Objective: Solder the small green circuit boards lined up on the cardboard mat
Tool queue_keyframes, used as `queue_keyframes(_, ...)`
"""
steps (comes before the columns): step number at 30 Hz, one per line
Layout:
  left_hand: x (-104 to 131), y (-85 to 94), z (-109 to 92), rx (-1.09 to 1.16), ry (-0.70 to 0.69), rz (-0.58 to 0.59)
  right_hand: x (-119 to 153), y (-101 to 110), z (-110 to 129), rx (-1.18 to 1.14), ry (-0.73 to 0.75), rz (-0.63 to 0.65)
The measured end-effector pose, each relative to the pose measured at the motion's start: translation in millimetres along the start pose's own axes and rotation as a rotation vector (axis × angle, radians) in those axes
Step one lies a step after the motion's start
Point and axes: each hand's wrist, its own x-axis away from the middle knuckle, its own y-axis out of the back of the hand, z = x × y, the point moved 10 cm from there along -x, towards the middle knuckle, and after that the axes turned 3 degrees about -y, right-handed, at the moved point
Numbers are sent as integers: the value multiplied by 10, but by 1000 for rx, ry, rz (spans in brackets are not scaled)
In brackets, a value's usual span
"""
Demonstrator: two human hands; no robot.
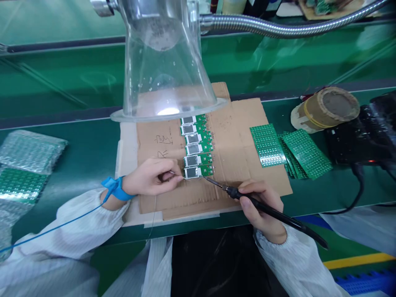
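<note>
A column of small green circuit boards [198,159] with grey rectangular parts lies on brown cardboard [241,144]. My left hand [157,176], with a blue strap at the wrist, pinches a thin wire [155,210] whose tip points at the lower left of the nearest board. In my right hand [261,206] is a black soldering iron [272,211], held like a pen. Its metal tip is at the lower right edge of that same board; whether it touches is too small to tell.
A clear fume hood [167,78] hangs over the far boards. Green perforated panels [267,145], a taped round container [324,108] and a black device [348,142] sit at the right. Bubble-wrapped panels [27,152] lie at the left.
</note>
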Motion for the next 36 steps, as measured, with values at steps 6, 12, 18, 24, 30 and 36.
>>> queue_keyframes(6, 7, -5, 29, 3, 15, -13, -52, -57, 46, 43, 20, 36)
queue_keyframes(12, 14, -4, 14, -18, -8, -18, -63, -50, 73, 74, 25, 30)
queue_keyframes(18, -1, 17, -2, -27, 6, -12, 19, 75, -34, -74, -45, -83)
queue_keyframes(24, 12, -38, 21, 73, -12, 8, 44, 112, -93, -84, -75, -121)
queue_keyframes(30, 1, -75, -32, 32, -48, 36, 57, 165, -155, -112, -74, -180)
queue_keyframes(36, -8, -392, -300, -21, -146, 234, 61, 252, -219, -134, -111, -330)
